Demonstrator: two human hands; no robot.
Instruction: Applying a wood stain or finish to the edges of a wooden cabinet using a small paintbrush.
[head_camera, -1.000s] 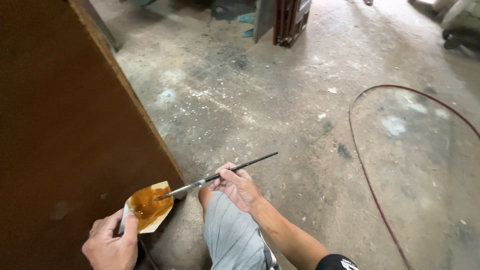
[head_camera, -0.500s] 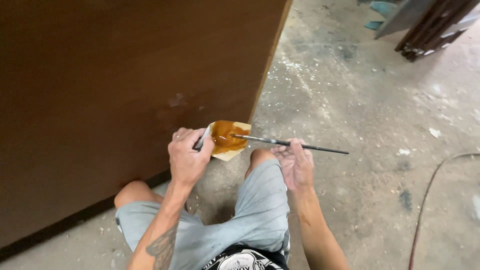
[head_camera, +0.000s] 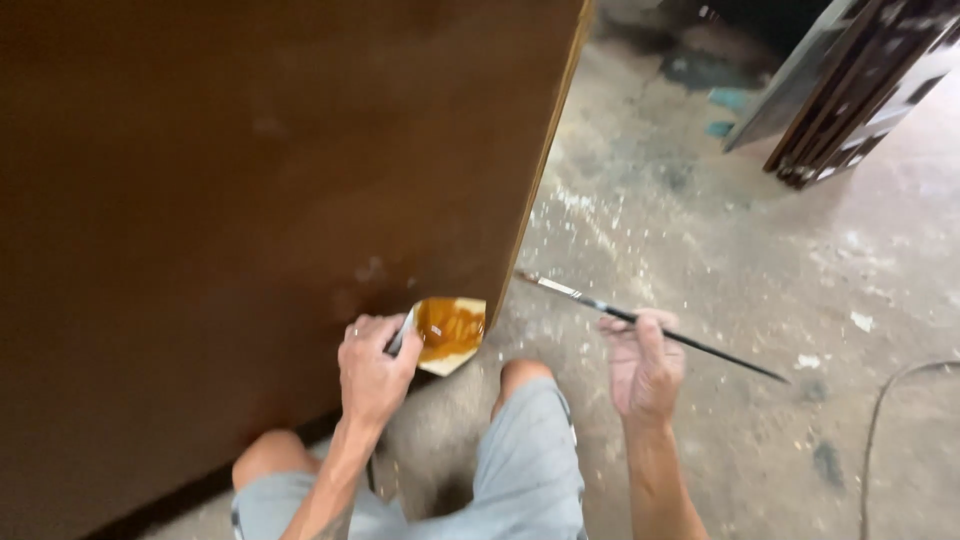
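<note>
My left hand (head_camera: 372, 370) grips a small pale dish (head_camera: 448, 333) smeared with orange-brown stain, held close against the lower part of a large dark brown wooden panel (head_camera: 250, 190). My right hand (head_camera: 645, 362) holds a thin, long-handled artist's brush (head_camera: 650, 326) by its middle. The brush tip points left toward the panel's edge and is lifted clear of the dish. A pale scuffed spot (head_camera: 368, 270) marks the panel just above the dish. My knees in grey shorts (head_camera: 530, 450) show below.
The concrete floor (head_camera: 740, 270) is dusty and spattered with white specks. Dark wooden boards (head_camera: 850, 90) lean at the upper right. A thin cable (head_camera: 880, 420) curves along the floor at the right edge.
The brush tip has left the dish and moved right, away from it. My view has swung further left, so the panel fills more of the frame.
</note>
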